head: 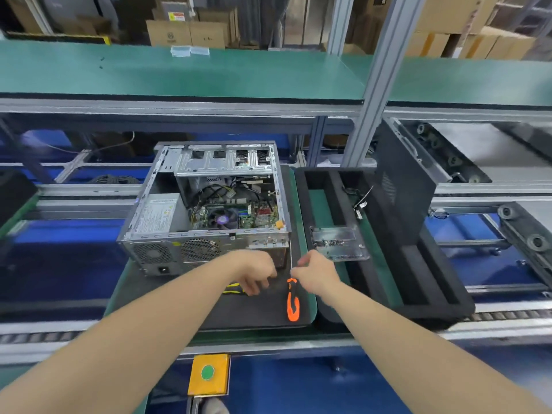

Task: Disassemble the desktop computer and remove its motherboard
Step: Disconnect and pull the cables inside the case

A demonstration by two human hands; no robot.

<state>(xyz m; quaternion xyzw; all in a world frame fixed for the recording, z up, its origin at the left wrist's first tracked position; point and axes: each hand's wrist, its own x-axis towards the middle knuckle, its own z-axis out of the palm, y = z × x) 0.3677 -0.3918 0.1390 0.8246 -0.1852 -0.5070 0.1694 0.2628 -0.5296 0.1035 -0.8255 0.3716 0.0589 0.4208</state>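
The desktop computer case lies on its side with the cover off, on a black mat. Inside it I see the motherboard with its round CPU fan and loose cables, and the power supply to the left. My left hand hovers just in front of the case's rear panel, fingers loosely curled downward and holding nothing I can see. My right hand is beside it, its curled fingertips pinching the top of an orange-handled screwdriver that lies on the mat.
A yellow and black tool lies partly under my left hand. To the right, a black foam tray holds a metal bracket, and the dark side panel leans upright. A yellow box with a green button is at the near edge.
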